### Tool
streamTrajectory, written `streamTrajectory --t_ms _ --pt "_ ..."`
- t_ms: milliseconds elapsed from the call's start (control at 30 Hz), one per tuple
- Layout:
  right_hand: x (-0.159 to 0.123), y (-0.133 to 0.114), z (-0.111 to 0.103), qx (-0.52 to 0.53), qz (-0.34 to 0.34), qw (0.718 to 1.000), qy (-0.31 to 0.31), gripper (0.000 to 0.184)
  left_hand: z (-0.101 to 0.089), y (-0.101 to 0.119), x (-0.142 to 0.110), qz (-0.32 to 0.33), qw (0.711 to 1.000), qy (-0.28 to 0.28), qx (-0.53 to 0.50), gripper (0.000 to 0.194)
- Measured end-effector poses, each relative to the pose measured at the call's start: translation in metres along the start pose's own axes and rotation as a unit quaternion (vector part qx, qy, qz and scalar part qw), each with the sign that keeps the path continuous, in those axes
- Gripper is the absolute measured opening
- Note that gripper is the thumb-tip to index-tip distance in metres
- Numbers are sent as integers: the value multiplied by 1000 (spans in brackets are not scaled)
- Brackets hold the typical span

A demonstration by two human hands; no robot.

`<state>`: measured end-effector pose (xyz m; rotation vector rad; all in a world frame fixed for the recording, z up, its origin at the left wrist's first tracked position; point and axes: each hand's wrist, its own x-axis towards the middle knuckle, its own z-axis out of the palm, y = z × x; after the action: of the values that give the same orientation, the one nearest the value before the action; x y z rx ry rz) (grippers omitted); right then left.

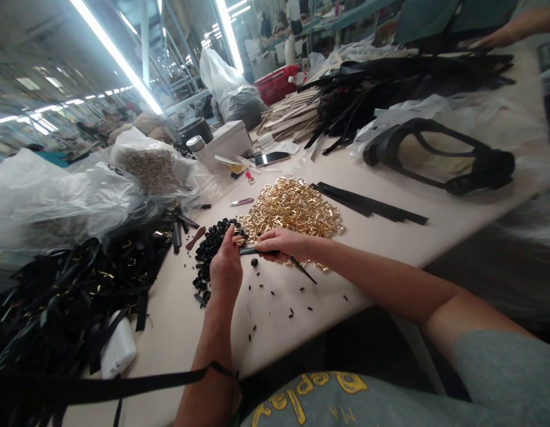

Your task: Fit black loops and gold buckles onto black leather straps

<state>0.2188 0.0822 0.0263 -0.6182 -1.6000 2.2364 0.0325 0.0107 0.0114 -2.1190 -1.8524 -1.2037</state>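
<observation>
OK, far to the left of your left hand, clear plastic bags (61,184) sit behind a tangled heap of black straps (74,296), some with gold fittings; a white block (119,347) lies at the heap's near edge. Closer in, just left of the same hand, a brown flat piece (195,238) rests by the pile of small black loops (215,240). Your left hand (226,267) has its thumb up and fingers curled, gripping the left end of a black strip (259,252), which spans both hands. Beyond that hand lie small snips (242,202); farther off, a phone (272,158). Your right hand (281,242) pinches the strip's other end, fingertips partly hidden; a slim dark tip (304,271) pokes out below, can't tell if same strip. Gold buckles (297,207) are heaped right behind this hand, tiny black bits (310,308) scattered in front. Right of it, loose black strips (377,204) lie flat; well beyond, a co-worker's hand (492,40) reaches in.
</observation>
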Motion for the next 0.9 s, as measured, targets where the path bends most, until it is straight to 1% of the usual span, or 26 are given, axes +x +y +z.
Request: streamTrajectory --t_ms 100,200,300,400,467,533,700,800,900 --pt "0 -1 0 -13 15 1000 1 26 -1 1 1 1 1000 4 -1 43" --pt "1 1 -1 -20 12 1000 2 26 -2 3 1 -16 999 3 -37 44" --pt "3 3 -3 -25 6 1000 1 27 -3 5 1 -58 991 10 -124 45" --pt "4 6 -3 -16 -4 1000 6 26 -2 8 0 -110 970 19 -215 44" --pt "6 8 -2 1 -9 1000 11 25 0 12 -1 -130 958 18 -255 40" --pt "8 11 -2 28 -7 999 15 24 1 15 -2 -135 948 24 -286 35" --pt "12 14 1 132 -13 991 8 20 1 25 -2 -142 932 64 -327 22" --pt "12 15 3 173 -25 985 -3 20 0 32 -3 -137 923 71 -351 20" --pt "11 15 5 186 -34 982 -9 22 3 38 -5 -158 900 65 -401 22"
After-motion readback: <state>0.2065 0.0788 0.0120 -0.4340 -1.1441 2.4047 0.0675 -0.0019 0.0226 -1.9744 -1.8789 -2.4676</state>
